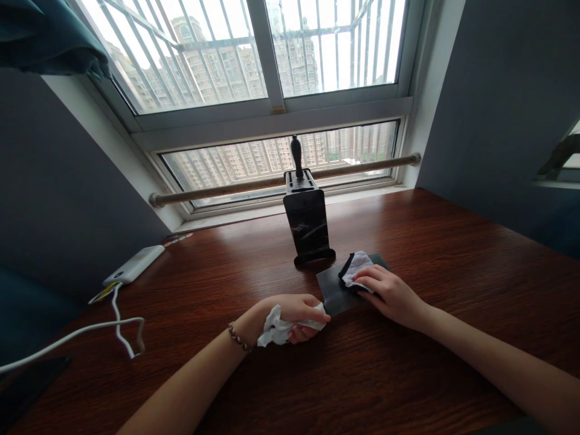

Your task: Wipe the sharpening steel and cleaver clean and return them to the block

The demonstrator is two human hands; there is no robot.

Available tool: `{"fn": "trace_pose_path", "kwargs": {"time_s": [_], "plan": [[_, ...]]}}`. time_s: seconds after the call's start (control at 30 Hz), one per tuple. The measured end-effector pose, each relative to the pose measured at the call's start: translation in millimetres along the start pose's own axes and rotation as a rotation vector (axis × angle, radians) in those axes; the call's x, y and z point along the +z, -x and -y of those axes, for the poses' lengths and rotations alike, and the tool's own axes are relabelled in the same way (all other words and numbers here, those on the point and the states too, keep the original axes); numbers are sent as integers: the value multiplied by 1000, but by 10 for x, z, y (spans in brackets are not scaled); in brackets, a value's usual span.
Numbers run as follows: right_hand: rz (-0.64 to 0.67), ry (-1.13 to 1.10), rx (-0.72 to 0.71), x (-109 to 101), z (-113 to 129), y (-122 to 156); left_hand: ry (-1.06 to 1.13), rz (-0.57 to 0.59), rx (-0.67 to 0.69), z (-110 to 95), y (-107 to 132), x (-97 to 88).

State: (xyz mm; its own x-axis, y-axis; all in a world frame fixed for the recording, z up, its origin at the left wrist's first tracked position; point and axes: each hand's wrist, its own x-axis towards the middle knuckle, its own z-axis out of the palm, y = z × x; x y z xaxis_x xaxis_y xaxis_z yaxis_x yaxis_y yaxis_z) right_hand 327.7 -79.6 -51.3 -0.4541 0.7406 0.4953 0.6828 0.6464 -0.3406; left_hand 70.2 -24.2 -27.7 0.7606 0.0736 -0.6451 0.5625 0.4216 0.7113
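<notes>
A dark flat cleaver blade [334, 291] lies on the wooden table [408, 374] in front of me. My left hand [292, 315] is closed at the blade's near-left end around a crumpled white tissue [274, 331]. Whatever the tissue wraps is hidden. My right hand [390, 294] presses a white cloth with a dark edge [357, 264] onto the far right part of the blade, its fingers curled over it. A beaded bracelet [238, 338] sits on my left wrist.
A black knife block [309, 225] with one dark handle [296, 156] sticking up stands just behind the blade. A white power bank [135, 264] and its white cable [118, 326] lie at the left. A wooden rail [362, 167] runs along the window.
</notes>
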Motion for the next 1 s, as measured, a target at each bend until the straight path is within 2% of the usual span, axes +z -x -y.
{"fn": "trace_pose_path", "kwargs": {"time_s": [1.0], "plan": [[3, -23, 10, -6, 9, -3, -11, 7, 15, -4, 14, 8]]}}
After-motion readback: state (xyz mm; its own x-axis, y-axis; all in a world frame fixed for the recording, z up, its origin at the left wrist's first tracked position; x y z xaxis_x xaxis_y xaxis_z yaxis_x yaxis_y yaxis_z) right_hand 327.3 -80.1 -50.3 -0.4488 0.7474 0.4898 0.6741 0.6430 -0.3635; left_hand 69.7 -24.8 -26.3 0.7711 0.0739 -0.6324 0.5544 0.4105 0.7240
